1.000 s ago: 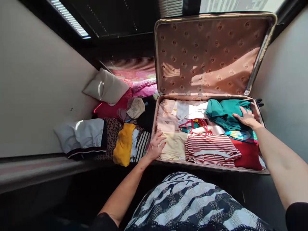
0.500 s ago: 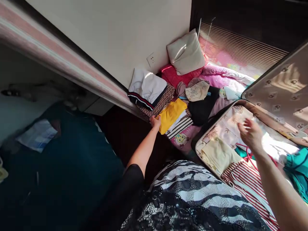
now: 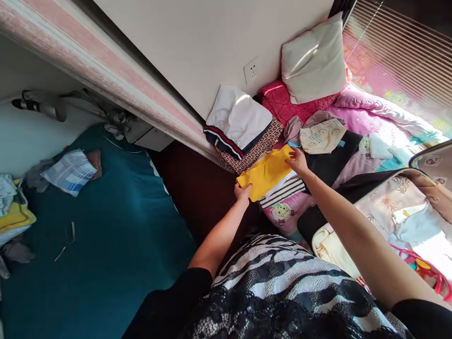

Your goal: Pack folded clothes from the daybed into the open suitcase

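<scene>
A folded yellow garment [image 3: 268, 173] is held at its two ends. My left hand [image 3: 243, 192] grips its near left corner, and my right hand [image 3: 297, 161] grips its right end, fingers closed on the cloth. Under it lie a white cloth and a black-and-white striped garment [image 3: 285, 192]. Just behind are a folded white garment [image 3: 240, 117] with a navy and red striped band and a brown patterned cloth [image 3: 263, 146]. A cream printed garment [image 3: 323, 135] rests on black cloth to the right of my right hand.
An open suitcase [image 3: 381, 190] with clothes stands at the right, under my right forearm. Behind are a pale cushion [image 3: 312, 61] on red bedding, a wall socket [image 3: 251, 69] and window blinds [image 3: 409, 42]. Left, past a partition edge [image 3: 116, 89], lies a teal bed sheet [image 3: 116, 226].
My right hand has moved left from above the suitcase and taken hold of the yellow garment. My left hand still grips its other end. The view has shifted.
</scene>
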`<state>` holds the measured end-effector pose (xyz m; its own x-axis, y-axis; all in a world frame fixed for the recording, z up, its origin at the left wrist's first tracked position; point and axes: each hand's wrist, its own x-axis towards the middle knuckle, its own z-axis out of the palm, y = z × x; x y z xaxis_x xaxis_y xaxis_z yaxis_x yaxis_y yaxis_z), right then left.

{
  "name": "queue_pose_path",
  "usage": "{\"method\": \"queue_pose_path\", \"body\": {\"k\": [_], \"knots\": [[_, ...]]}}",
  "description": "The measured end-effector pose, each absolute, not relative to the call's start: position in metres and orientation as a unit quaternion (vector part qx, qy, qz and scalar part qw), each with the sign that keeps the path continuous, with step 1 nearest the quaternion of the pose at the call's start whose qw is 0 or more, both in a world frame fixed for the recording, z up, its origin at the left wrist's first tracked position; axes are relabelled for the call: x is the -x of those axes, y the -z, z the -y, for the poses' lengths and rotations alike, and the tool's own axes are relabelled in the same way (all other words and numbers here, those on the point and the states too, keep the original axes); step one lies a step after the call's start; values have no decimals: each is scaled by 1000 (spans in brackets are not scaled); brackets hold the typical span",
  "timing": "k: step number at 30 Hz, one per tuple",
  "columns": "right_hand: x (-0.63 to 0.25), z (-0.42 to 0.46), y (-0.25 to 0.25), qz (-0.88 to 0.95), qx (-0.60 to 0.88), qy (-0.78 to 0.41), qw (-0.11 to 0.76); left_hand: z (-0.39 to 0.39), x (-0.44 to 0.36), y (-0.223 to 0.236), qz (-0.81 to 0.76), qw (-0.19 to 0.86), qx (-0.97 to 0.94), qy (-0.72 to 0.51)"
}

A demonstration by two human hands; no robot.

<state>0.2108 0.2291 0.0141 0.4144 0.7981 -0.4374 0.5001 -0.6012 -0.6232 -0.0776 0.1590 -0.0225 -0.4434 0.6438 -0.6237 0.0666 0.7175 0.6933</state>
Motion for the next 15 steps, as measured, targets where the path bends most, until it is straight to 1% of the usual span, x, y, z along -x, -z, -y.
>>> {"method": "queue_pose_path", "body": {"k": [4,7,10,12,13,15], "knots": [[-224,-244,-4,335,881,-312,117,-160,80,27,-791,499,-181,-303],[-238,-251,0,330,876,-338,97,-163,82,27,-784,510,-178,-306],[-244,-259,0,374,845,-362,124,-164,86,25,-787,492,-192,-319],[-244,-267,-1,414,813,-379,156,-163,90,23,-763,494,-221,-354],[-243,-270,-2,434,790,-396,176,-163,91,22,-732,514,-232,-382],[-241,-277,-2,458,720,-462,240,-161,92,23,-644,591,-218,-434]]}}
